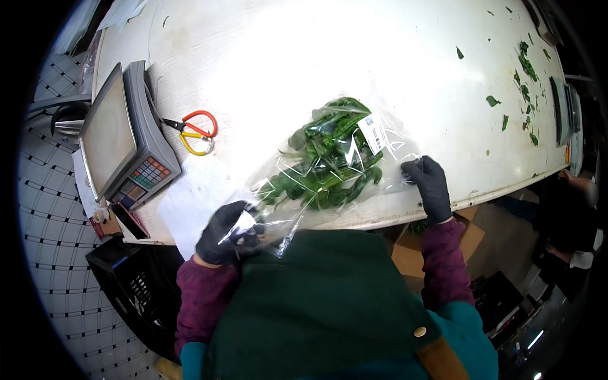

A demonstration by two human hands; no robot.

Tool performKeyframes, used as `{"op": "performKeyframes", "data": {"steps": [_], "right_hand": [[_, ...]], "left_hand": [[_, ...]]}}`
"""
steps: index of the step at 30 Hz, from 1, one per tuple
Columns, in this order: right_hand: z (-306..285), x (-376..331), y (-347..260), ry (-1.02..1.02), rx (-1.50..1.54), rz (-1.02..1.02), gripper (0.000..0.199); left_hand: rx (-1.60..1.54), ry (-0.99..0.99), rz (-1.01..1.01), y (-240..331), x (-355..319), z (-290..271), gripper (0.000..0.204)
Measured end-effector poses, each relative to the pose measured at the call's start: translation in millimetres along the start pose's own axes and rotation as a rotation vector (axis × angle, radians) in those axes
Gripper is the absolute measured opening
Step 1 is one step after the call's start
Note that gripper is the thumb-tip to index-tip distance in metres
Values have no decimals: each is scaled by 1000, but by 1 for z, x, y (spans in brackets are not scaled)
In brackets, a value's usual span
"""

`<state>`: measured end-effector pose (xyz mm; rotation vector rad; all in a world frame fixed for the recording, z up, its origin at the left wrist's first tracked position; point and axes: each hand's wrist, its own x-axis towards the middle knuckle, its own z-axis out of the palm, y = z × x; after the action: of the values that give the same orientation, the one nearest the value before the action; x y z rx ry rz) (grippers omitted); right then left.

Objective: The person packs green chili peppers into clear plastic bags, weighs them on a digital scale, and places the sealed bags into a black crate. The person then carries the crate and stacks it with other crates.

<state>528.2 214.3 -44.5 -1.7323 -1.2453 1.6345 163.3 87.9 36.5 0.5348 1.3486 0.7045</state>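
Your left hand (229, 233) is at the near-left end of the clear bag (396, 158); glare hides whether its grip pinches. At the table's (266, 82) near edge, the bag already holds leafy greens (329, 155) and bears a white label (372, 134); filling looks done, sealing unclear. Your right hand's (432, 190) grip pinches the bag's right edge.

Bag (394, 166): clear plastic film, glossy, creased.
Leaves (329, 166), bagged: smooth, lightly shiny.
Label (372, 133): white, paper-like.
Bench (285, 57): white, smooth, worn near edge.
Scale (140, 95), left: matt grey plastic housing, smooth pan (109, 133).
Apron (304, 297): matt green cloth.
Carton (406, 254), near right: matt brown cardboard.
Fingers (411, 171): black-gloved, matt.
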Motion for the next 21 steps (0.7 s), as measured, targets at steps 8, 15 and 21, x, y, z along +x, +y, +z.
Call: {"op": "performKeyframes", "data": {"steps": [8,15,21], "right_hand": [[-6,-7,-34,228,-7,-260,28],[63,-31,-101,-147,-103,-550,47],[109,-83,-136,-758,-592,-957,56]], "left_hand": [[-76,503,249,4,-104,-66,23],[502,497,615,61,-105,-8,12],[451,-244,629,52,-69,40,17]]}}
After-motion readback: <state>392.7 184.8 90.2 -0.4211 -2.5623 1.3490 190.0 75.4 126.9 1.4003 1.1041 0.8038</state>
